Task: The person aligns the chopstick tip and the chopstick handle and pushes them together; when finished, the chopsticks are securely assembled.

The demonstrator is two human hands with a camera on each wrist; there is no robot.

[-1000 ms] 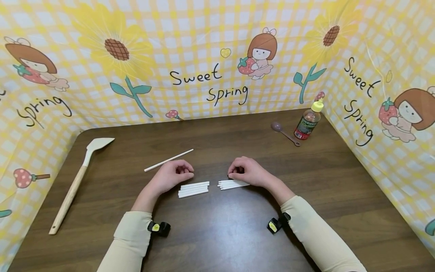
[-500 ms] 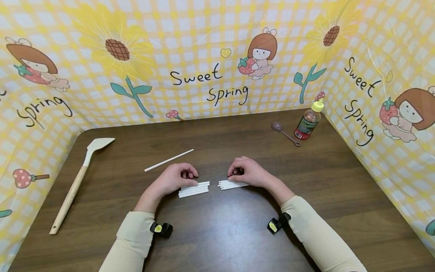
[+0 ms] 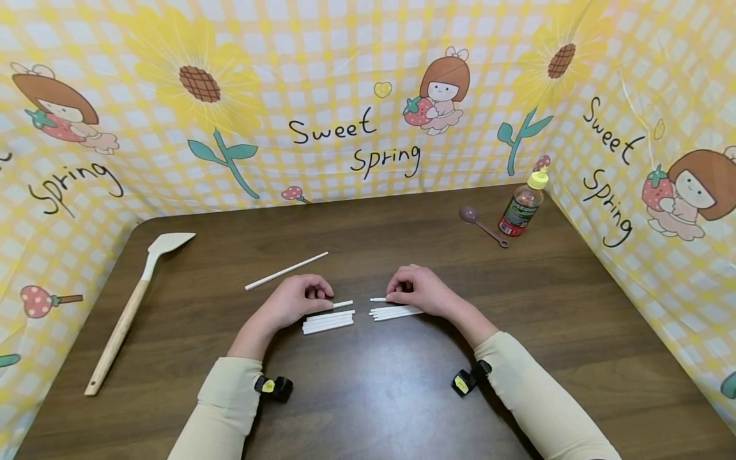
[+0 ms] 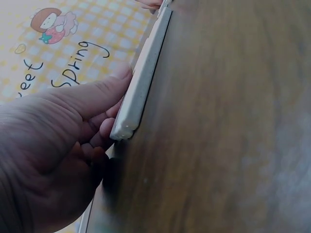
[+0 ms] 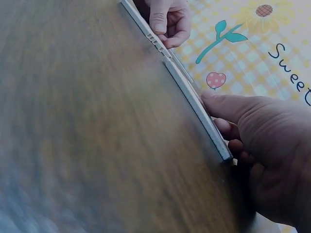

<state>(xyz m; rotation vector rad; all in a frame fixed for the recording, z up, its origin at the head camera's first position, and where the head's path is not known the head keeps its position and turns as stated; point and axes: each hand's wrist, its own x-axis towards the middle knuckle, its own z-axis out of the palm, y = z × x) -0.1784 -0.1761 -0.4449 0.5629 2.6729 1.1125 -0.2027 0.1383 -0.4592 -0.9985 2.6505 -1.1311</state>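
Observation:
Two small rows of slim white sticks lie side by side on the table, the left row [image 3: 328, 324] and the right row [image 3: 395, 313], with a narrow gap between their ends. Just behind the left row, my left hand [image 3: 298, 300] pinches one white stick [image 3: 344, 304] between thumb and fingers, its right end poking out. My right hand [image 3: 424, 291] pinches another white stick [image 3: 377, 299] behind the right row, its left end showing. In the left wrist view the sticks [image 4: 141, 82] lie along my thumb; fingertips beyond them are partly hidden.
A single longer white stick [image 3: 287, 271] lies behind my left hand. At far left is a spatula [image 3: 131, 313] with a wooden handle. A brown spoon [image 3: 483, 226] and a yellow-capped bottle [image 3: 520, 207] are at the back right, near the patterned cloth [image 3: 328, 172].
My left hand came down to its row and drew one stick back from it. The right hand, nearly in place, has drawn one stick back from the right row.

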